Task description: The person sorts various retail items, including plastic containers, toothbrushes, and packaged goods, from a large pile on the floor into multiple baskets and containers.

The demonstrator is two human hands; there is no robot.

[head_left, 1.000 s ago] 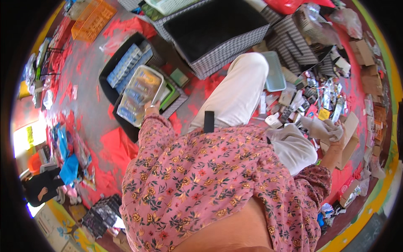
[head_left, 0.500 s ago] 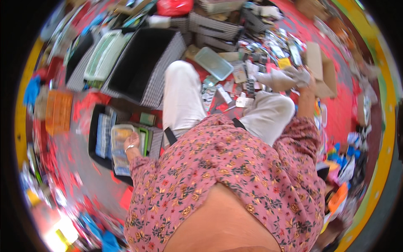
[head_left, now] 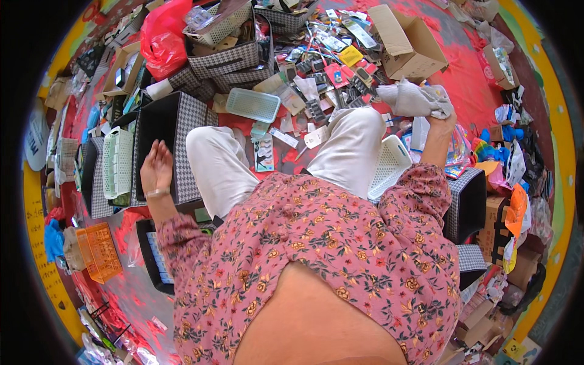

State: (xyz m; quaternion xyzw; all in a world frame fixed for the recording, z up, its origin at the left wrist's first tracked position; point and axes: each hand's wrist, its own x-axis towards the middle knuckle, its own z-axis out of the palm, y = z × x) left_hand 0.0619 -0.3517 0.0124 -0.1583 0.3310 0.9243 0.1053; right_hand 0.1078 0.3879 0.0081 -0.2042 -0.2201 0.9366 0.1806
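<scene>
My right hand (head_left: 446, 120) is closed round one end of a crumpled light grey cloth (head_left: 413, 99), which it holds out to the right, beyond my knee. My left hand (head_left: 157, 167) holds nothing, its fingers stretched out. It is raised at the dark opening of a black-lined storage box (head_left: 184, 148) with houndstooth sides; whether it touches the box I cannot tell. Just left of that hand, a pale green basket (head_left: 118, 163) stands on edge. Between my knees and the boxes lies a pale blue-green plastic tray (head_left: 253, 104).
Small packaged goods (head_left: 331, 73) are scattered ahead of me. An open cardboard box (head_left: 406, 45) stands at the far right. Stacked houndstooth bins (head_left: 225, 61) and a red plastic bag (head_left: 164, 45) are ahead left. An orange basket (head_left: 102, 250) lies at the left, a white basket (head_left: 389, 163) by my right thigh.
My left hand has left the clear container in the low bin and moved forward to the black-lined box. My right hand keeps hold of the grey cloth. The whole view has shifted.
</scene>
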